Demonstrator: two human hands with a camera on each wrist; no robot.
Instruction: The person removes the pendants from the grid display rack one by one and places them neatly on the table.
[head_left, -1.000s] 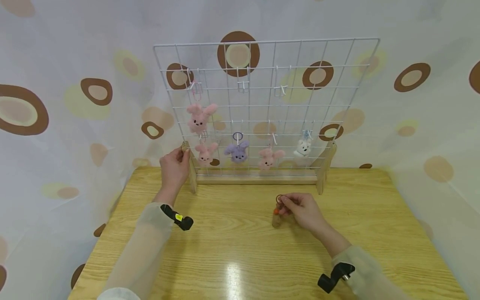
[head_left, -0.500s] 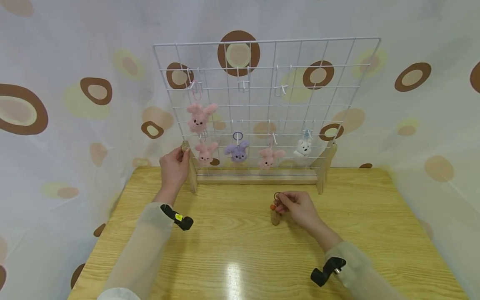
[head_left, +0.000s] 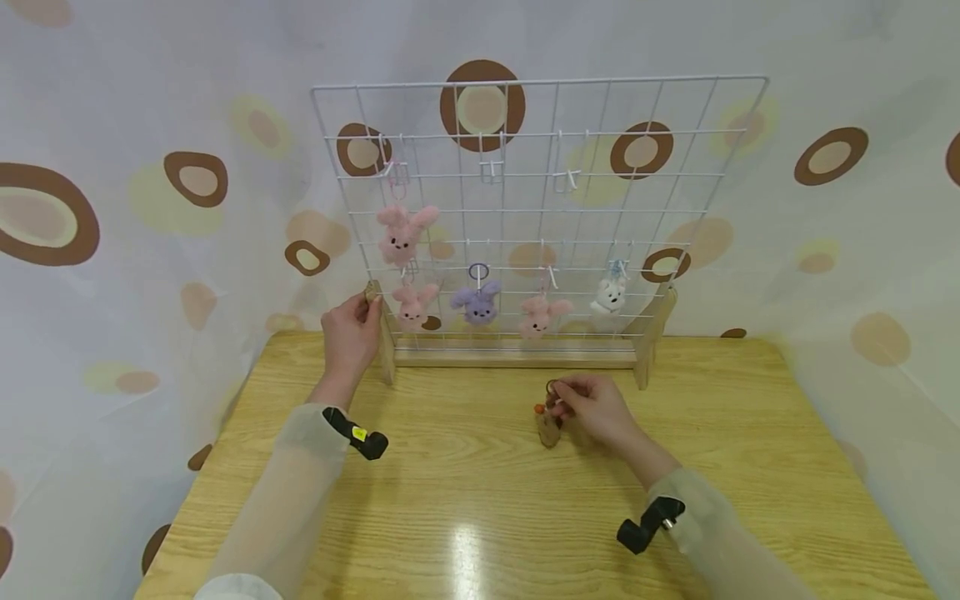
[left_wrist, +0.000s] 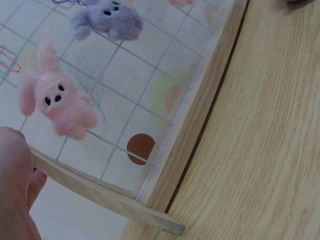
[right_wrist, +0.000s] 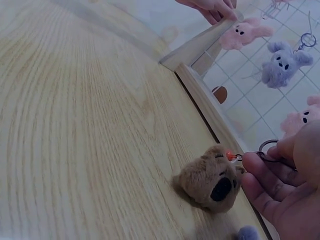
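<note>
My right hand (head_left: 597, 408) pinches the ring of a brown plush keychain (right_wrist: 212, 179), which dangles just above the table in front of the rack. In the right wrist view the plush has a large black nose and an orange bead on its chain. My left hand (head_left: 351, 337) grips the left wooden upright (head_left: 386, 346) of a white wire grid rack (head_left: 540, 82). Pink plush bunny keychains hang on the rack's left side, one (head_left: 401, 237) above another (head_left: 412, 308). Further right hang a purple plush (head_left: 478, 307), a pink bunny (head_left: 540, 317) and a white plush (head_left: 609, 296).
Bare white hooks (head_left: 567, 179) sit on the grid's upper row. The wooden base bar (head_left: 517, 359) runs along the table's (head_left: 450, 475) back. Behind it hangs a patterned curtain (head_left: 247, 67). A small grey-purple fuzzy bit (right_wrist: 247, 233) shows low in the right wrist view.
My right hand has moved slightly left and toward the rack, carrying the brown plush keychain, which has turned a little. The left hand keeps its grip on the upright.
</note>
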